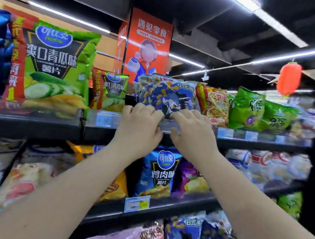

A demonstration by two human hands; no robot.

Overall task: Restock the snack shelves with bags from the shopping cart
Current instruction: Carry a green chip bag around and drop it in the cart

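Both hands raised to the top shelf (263,144); left hand (140,125) and right hand (191,131) each clasp the lower edge of one blue-and-white snack bag (165,93), fingers curled over its front, thumbs underneath. Bag upright at the shelf's front edge, between a small green cucumber-chip bag (112,91) on its left and a red-orange snack bag (213,105) just beside it on the right; large green cucumber-chip bag (52,68) further toward the left end. Lower shelf (186,202): blue chip bag (159,171) under the hands, price label (137,203) on that shelf's front edge
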